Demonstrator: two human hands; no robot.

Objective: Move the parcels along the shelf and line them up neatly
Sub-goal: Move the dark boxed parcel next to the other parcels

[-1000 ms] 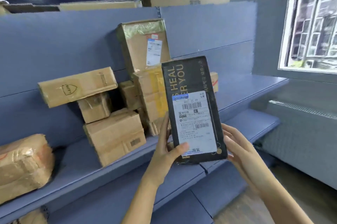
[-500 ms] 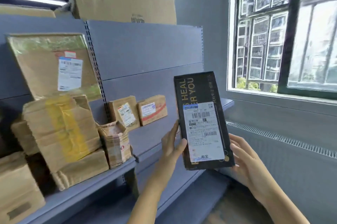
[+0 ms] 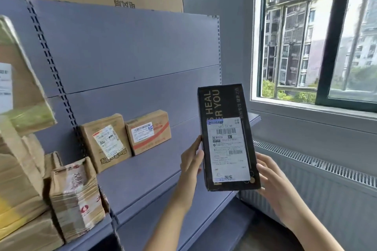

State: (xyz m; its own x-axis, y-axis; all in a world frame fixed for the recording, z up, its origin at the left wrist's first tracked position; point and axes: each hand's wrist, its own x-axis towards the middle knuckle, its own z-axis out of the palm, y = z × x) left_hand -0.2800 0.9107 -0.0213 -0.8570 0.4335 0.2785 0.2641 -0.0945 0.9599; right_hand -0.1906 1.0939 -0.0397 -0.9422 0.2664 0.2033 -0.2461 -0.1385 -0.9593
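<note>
Head: left hand [image 3: 190, 167], right hand [image 3: 279, 185] hold flat black rectangular parcel [image 3: 223, 105].

matt black card box [image 3: 226, 138] with smooth white paper label [image 3: 227, 151], taped brown cardboard parcels [image 3: 148, 131], matt blue-grey metal shelf [image 3: 155, 171]

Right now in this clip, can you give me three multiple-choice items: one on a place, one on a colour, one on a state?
1. Where do the two small brown parcels stand?
A. on the shelf, against its back panel
B. on the windowsill
C. on the floor

2. What colour is the box being held?
A. red
B. black
C. green

3. How is the box?
A. lying flat on the shelf
B. held upright by both hands
C. held in one hand only

Answers: 1 A, they lean on the blue panel. 2 B, it is black around a white label. 3 B, the left hand and right hand are at its sides.
</note>
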